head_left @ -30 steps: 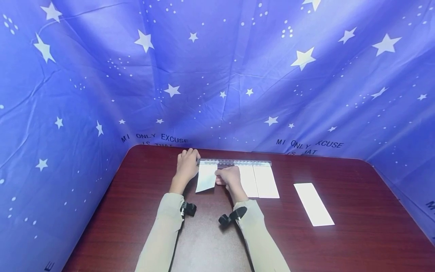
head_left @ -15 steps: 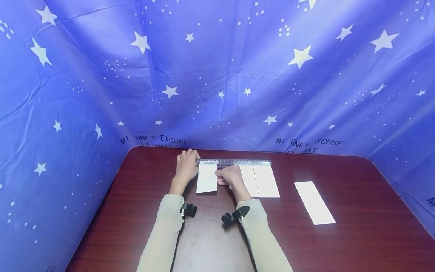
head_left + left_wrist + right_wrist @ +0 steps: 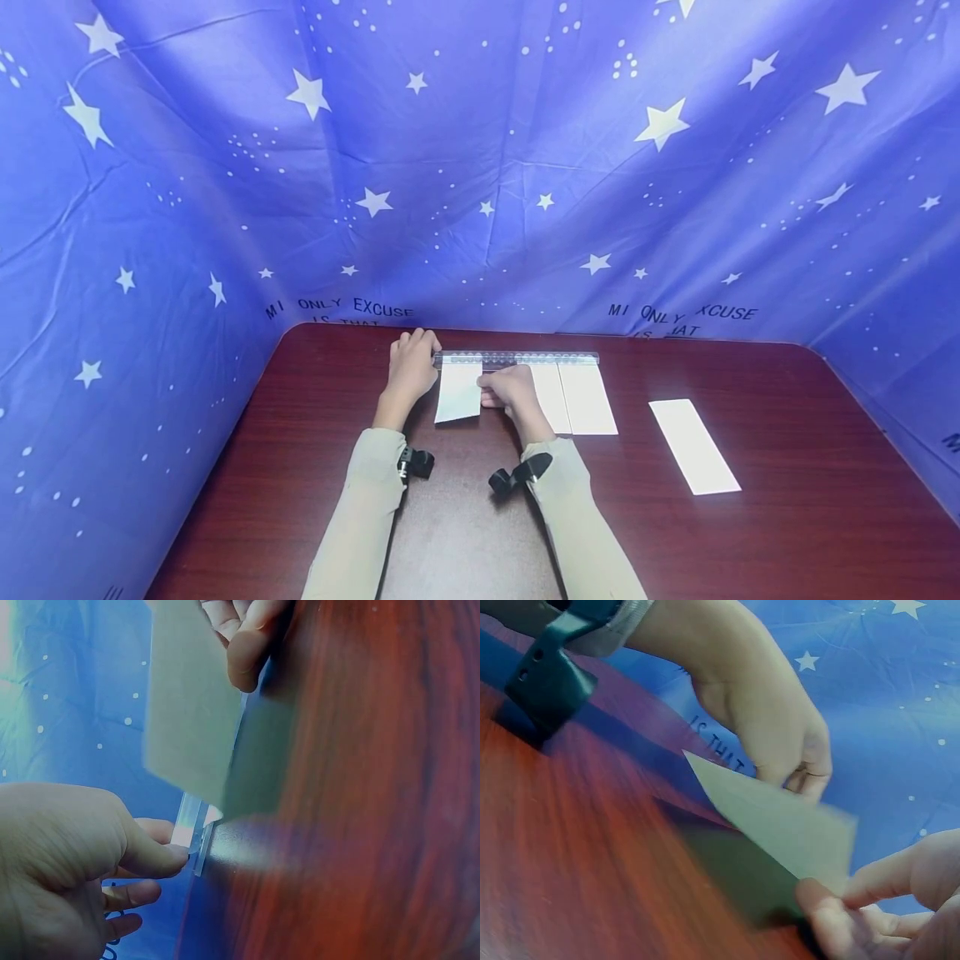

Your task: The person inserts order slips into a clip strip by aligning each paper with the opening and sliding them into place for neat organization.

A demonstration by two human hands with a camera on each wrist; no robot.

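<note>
A clear plastic strip lies across the back of the table. My left hand pinches its left end between thumb and fingers, seen closely in the left wrist view. With thumb and fingertips, my right hand pinches the right edge of a white card. That card's upper edge meets the strip near its left end, while the lower part is lifted and casts a shadow. Two more white cards lie side by side below the strip's right half; my right hand partly covers the nearer one.
A separate white card lies slanted on the dark red wooden table, to the right. A blue star-printed cloth hangs directly behind the table and along its sides. Black camera straps circle both wrists.
The pinched card has shifted very slightly right with my right hand. Its lower edge levelled out, then tilted up again at the right. My left hand stays on the strip's end.
</note>
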